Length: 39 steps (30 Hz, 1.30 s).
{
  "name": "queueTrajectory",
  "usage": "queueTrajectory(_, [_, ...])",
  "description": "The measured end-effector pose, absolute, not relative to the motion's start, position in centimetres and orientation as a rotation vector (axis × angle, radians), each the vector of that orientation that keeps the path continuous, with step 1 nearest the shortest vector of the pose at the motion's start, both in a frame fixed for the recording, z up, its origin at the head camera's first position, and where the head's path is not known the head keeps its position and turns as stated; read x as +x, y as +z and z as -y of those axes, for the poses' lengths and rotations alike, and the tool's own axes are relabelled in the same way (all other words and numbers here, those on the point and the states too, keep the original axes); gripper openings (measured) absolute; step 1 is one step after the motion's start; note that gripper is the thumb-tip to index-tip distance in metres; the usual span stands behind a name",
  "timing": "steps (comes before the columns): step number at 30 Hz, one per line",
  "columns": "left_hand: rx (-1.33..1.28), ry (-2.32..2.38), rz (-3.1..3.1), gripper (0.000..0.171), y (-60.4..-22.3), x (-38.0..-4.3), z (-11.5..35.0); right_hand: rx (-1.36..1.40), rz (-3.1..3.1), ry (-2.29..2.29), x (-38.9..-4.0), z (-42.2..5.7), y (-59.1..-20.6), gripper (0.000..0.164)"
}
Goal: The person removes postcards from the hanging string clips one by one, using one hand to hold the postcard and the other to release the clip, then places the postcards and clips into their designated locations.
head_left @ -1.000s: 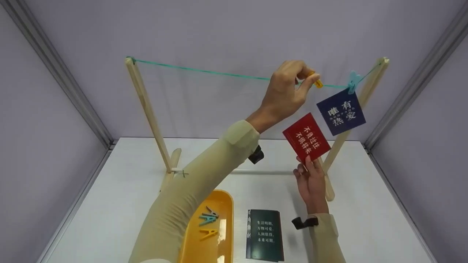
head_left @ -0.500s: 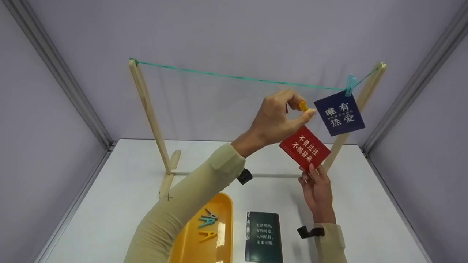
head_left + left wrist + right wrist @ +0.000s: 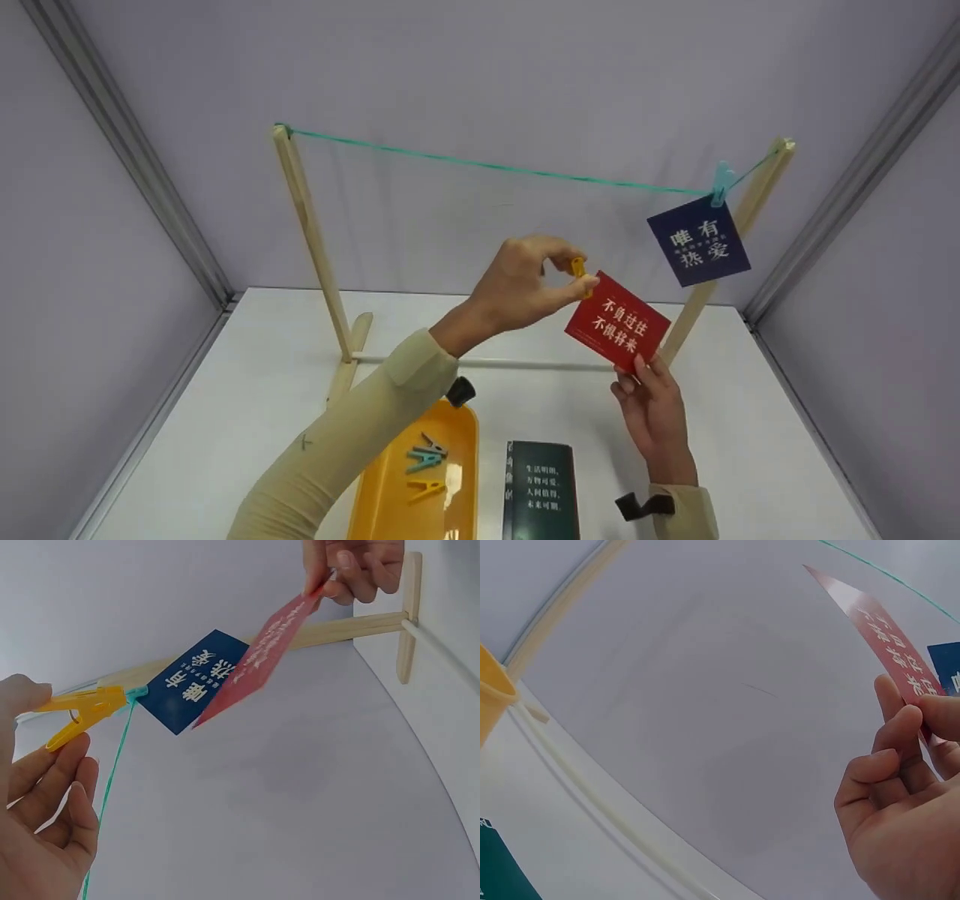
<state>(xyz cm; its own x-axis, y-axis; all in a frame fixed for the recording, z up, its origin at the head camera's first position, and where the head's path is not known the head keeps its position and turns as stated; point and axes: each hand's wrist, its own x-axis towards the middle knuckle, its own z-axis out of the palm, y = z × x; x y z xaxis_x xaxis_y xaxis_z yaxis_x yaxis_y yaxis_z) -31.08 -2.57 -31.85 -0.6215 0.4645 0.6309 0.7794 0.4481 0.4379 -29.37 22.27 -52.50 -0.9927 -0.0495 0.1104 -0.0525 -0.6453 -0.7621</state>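
In the head view my left hand [image 3: 517, 283] pinches a yellow clothespin [image 3: 580, 277] between thumb and fingers, right by the upper left corner of a red card [image 3: 619, 322]. My right hand [image 3: 656, 409] holds that card by its lower corner, white lettering facing me. The left wrist view shows the yellow clothespin [image 3: 88, 709] gripped at its handles, with the red card [image 3: 259, 660] apart from it. A dark blue card [image 3: 699, 240] hangs from the green string [image 3: 480, 163] near its right end, clipped by a light blue clothespin [image 3: 722, 184].
Two wooden posts [image 3: 304, 217] carry the string, joined low down by a pale rod [image 3: 510, 364]. A yellow tray [image 3: 457, 510] holds several clothespins [image 3: 426, 459]. Dark green cards [image 3: 544, 487] lie stacked right of the tray. Grey walls enclose the white table [image 3: 262, 420].
My left hand has come down from the string and leftward with the yellow clothespin, toward the red card's upper corner. My right hand has lowered the red card slightly.
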Motion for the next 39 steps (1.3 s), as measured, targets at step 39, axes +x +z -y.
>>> queueTrajectory(39, [-0.959,-1.015,2.899,0.026,-43.8,-24.1,15.4,0.157,2.194,2.534,-27.3,-21.3,-55.3,0.029])
